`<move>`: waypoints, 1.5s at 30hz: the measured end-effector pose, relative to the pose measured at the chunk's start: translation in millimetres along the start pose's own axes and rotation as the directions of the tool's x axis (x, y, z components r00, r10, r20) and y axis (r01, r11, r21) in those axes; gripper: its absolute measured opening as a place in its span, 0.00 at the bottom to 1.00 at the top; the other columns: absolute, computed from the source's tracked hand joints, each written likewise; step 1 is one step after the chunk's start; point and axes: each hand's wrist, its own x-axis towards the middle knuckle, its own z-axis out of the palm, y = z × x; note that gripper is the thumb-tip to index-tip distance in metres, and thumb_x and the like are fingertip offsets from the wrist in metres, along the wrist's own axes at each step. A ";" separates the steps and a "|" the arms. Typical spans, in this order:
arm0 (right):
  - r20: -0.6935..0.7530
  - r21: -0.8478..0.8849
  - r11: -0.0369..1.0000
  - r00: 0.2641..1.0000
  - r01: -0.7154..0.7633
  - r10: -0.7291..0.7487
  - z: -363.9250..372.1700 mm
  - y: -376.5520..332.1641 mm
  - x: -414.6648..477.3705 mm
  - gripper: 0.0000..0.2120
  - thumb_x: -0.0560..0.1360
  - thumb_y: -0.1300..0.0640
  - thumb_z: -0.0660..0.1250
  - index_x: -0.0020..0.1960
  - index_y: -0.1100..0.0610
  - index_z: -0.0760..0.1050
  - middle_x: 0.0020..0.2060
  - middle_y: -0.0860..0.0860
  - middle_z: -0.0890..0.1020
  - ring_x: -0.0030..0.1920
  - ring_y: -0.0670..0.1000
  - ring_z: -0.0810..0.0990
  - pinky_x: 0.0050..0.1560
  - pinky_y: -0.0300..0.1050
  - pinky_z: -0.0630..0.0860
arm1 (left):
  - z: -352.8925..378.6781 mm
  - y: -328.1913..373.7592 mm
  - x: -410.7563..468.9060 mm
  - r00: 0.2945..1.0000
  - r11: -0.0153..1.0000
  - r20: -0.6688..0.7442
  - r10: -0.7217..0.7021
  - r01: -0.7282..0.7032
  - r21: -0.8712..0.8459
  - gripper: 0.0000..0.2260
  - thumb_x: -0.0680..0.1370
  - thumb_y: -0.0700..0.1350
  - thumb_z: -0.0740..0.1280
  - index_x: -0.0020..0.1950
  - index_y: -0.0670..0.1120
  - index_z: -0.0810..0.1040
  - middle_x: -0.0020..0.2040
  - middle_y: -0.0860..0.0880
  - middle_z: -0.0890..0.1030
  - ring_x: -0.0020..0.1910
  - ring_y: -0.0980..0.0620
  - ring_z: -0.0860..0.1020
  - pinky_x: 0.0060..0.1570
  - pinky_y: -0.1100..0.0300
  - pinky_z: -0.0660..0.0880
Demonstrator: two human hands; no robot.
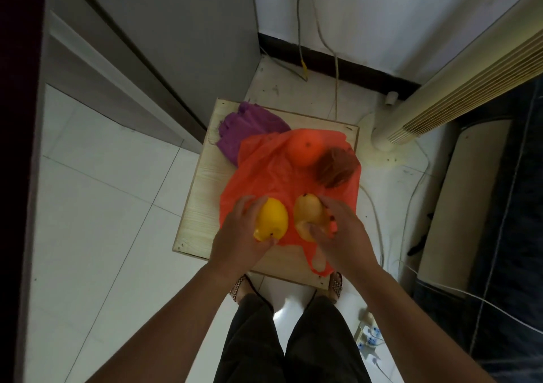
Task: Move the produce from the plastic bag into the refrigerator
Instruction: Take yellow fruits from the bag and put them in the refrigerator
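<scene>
A red plastic bag (264, 174) lies spread on a small wooden table (202, 194). On it sit an orange (304, 147) and a brown ribbed fruit (336, 167) at the far side. My left hand (238, 232) grips a yellow lemon (271, 219) at the bag's near edge. My right hand (342, 229) grips a yellow pear-like fruit (310, 215) beside it. A purple leafy vegetable (249, 127) lies at the table's far left corner. The grey refrigerator (182, 35) stands to the left, its door shut.
A tall cream fan heater (435, 94) stands on the right, with cables (335, 68) trailing along the floor and wall. A power strip (368, 335) lies by my right foot. White floor tiles (97, 194) stretch to the left of the table.
</scene>
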 end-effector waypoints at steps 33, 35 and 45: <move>0.066 0.204 0.858 0.868 0.472 -0.493 -193.1 -156.7 -134.2 0.31 0.67 0.32 0.63 0.66 0.41 0.65 0.57 0.45 0.71 0.56 0.47 0.73 0.48 0.43 0.78 | -179.1 188.6 -184.8 0.929 0.922 -0.317 -0.192 0.060 -0.381 0.35 0.66 0.53 0.76 0.68 0.60 0.63 0.62 0.55 0.66 0.59 0.53 0.70 0.55 0.54 0.75; 0.085 0.204 0.854 0.860 0.479 -0.503 -192.0 -153.8 -141.2 0.32 0.67 0.30 0.61 0.67 0.42 0.65 0.58 0.46 0.71 0.56 0.47 0.74 0.47 0.49 0.80 | -177.2 187.9 -192.2 0.929 0.929 -0.325 -0.179 0.051 -0.365 0.35 0.66 0.53 0.76 0.68 0.59 0.63 0.63 0.55 0.66 0.59 0.54 0.69 0.54 0.56 0.75; 0.141 0.060 0.797 0.785 0.601 -0.603 -153.2 -188.7 -214.5 0.28 0.67 0.38 0.66 0.65 0.39 0.65 0.60 0.33 0.66 0.57 0.42 0.73 0.48 0.38 0.77 | -182.5 143.2 -293.2 0.915 0.944 -0.384 -0.124 -0.011 -0.331 0.37 0.65 0.57 0.75 0.70 0.60 0.61 0.65 0.54 0.65 0.60 0.56 0.69 0.56 0.60 0.73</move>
